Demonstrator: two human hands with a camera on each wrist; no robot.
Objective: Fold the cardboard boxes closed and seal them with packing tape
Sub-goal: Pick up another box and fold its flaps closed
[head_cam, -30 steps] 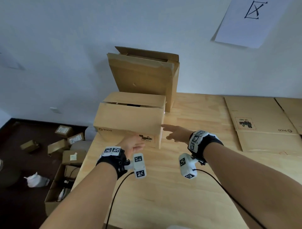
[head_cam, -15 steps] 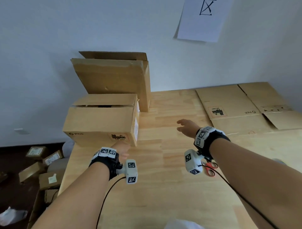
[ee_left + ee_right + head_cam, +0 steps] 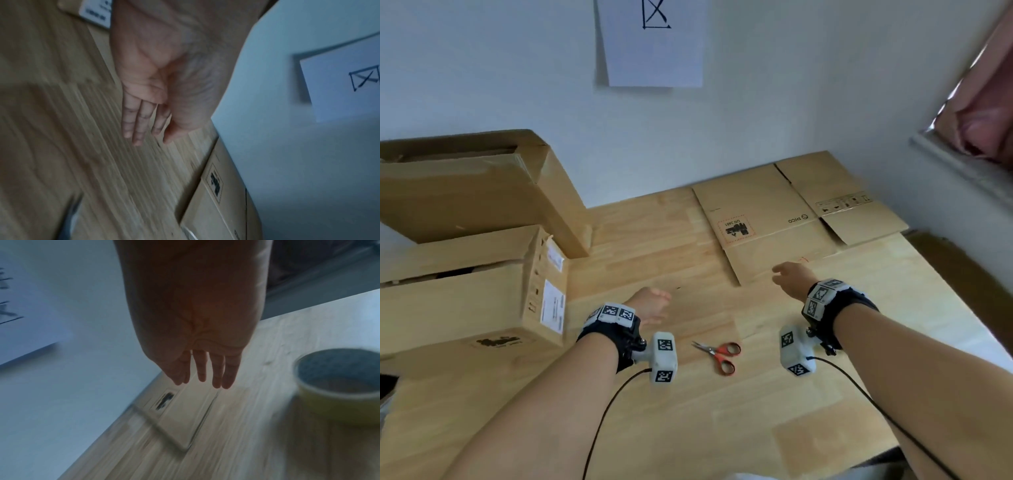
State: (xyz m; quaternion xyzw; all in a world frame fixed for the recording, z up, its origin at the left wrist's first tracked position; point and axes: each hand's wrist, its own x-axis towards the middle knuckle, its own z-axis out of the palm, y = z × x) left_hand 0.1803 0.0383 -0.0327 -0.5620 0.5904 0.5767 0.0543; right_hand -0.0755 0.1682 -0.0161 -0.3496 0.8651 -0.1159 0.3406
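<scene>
Cardboard boxes wait on a wooden worktop (image 3: 688, 428): both hands hover empty, fingers loose, the left hand (image 3: 649, 305) near an assembled box (image 3: 465, 301), the right hand (image 3: 792, 279) over a flattened box (image 3: 763, 222). Scissors (image 3: 719, 354) lie between the wrists.

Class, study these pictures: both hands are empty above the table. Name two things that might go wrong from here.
1. The right hand reaches toward the flattened cardboard; a roll of tape sits close beside it and might get knocked.
2. The scissors lie open between the wrists, so a sweeping forearm might catch the blades.
</scene>
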